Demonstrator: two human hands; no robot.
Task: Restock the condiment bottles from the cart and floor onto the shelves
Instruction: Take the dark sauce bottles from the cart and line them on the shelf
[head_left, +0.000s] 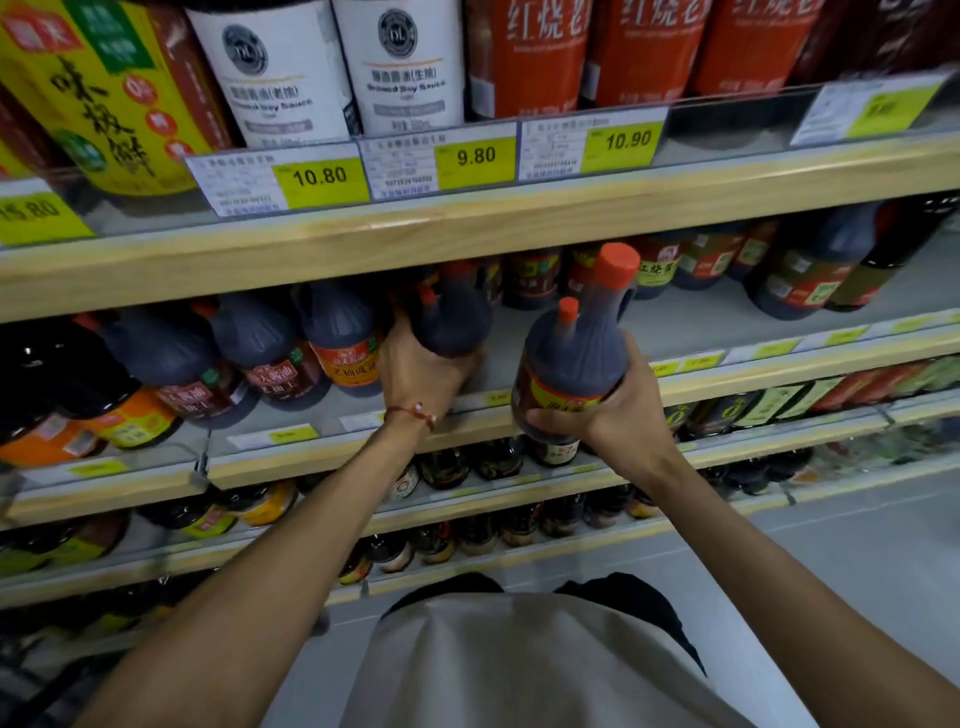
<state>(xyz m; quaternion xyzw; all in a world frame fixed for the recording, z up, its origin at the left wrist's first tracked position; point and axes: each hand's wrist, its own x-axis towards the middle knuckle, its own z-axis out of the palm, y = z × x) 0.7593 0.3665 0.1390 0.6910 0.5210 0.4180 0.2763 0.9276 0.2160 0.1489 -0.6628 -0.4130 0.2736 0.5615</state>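
Centre frame, mid-restock: seats a dark bottle (453, 323) on the middle shelf (675, 332) with the left hand (422, 375) gripping its base; holds an orange-capped bottle (576, 358) at the shelf lip in the right hand (621, 413), fingers wrapped round. Next, likely: sliding into the adjacent gap.

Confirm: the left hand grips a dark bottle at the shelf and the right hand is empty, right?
No. The right hand is not empty: the head view shows it gripping an orange-capped bottle in front of the shelf. The left hand does grip a dark bottle at the shelf.
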